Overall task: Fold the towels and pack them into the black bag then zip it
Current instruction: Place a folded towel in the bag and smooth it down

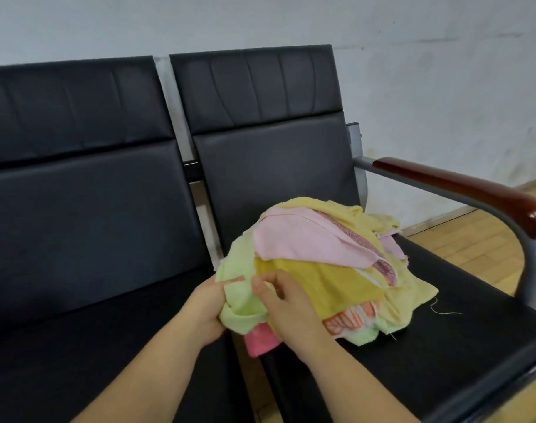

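A loose heap of towels [318, 264] lies on the right seat [443, 346] of a black bench, toward that seat's front left corner, with its left margin overhanging the gap between the two seats. The heap comprises pale yellow, pink, mustard, light green and patterned cloths, unfolded and overlapping. Both hands work at the heap's near left edge. The left hand [207, 309] grips the light green towel [239, 300] from the outside, fingers curled into the fabric and mostly concealed by it. The right hand [286, 306] rests on the front of the heap, thumb and forefinger pinching the green towel's edge beside the mustard cloth [315, 282]. A bright pink towel [259, 341] protrudes beneath the right wrist, largely covered. Lettering on an orange-printed cloth [352, 319] is illegible. The wooden armrest [474, 193] borders the seat's right edge.
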Tool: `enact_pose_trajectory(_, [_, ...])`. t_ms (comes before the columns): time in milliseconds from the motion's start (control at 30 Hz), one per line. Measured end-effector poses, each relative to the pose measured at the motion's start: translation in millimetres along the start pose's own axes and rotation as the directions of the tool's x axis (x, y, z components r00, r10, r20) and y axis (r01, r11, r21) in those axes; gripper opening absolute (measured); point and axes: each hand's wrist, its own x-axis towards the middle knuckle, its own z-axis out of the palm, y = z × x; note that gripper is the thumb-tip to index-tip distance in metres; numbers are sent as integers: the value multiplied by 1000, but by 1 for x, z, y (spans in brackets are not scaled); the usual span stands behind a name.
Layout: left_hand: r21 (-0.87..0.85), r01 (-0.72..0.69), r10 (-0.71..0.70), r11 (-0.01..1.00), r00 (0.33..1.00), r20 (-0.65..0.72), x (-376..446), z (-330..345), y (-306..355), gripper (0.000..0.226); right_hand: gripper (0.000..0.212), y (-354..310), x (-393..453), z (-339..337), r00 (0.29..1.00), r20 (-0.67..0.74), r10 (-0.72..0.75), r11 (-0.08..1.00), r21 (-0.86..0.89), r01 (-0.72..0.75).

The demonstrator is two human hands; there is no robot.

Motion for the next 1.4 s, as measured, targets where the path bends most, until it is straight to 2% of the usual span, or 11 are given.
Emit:
enact_pose_trajectory(100, [269,92,-151,959,966,210,-29,-23,6,31,32,-1,10,8,969,69,236,872,425,-242])
enact_pose_trajectory(167, [402,132,-265,906,917,298,-45,-38,8,34,28,3,13,18,956,111,271,831,475,-291])
enact_pose_trajectory(333, [290,184,-203,939,978,38,-58,-63,13,65,64,-6,-5,57,964,189,187,960,174,-220])
enact_pose_trajectory(500, [-29,114,-116,993,984,-135,-64,-87,17,50,26,-19,-43,90,889,454,66,993,-113,-16])
enact_pose_trajectory(667, [7,66,-64,998,984,-164,-90,-119,15,32,52,-19,-40,108,973,125,194,981,-13,-194])
enact_pose_trajectory(800, [159,137,-114,978,983,-145,-123,-155,-2,27,73,3,-30,120,935,210,286,940,-253,-230])
enact_pose_trajectory(933, [298,180,-106,938,963,-247,-156,-218,-27,31,70,35,-38,143,850,382,364,608,-788,94])
enact_pose_trajectory(1033, [312,235,-123,921,933,-339,-187,-258,-47,32,68,48,-48,152,819,406,405,405,-883,237])
enact_pose_trajectory(1233, [474,282,-114,834,929,-352,-227,-288,-67,28,40,42,-69,173,804,537,256,334,-830,447])
enact_pose_trajectory(1333, [621,215,90,754,902,-422,-228,-284,-58,32,37,36,-81,178,768,582,267,334,-804,493])
enact_pose_trajectory(1400, [641,156,268,752,816,-513,-230,-285,-55,39,36,31,-88,178,742,607,286,309,-791,528])
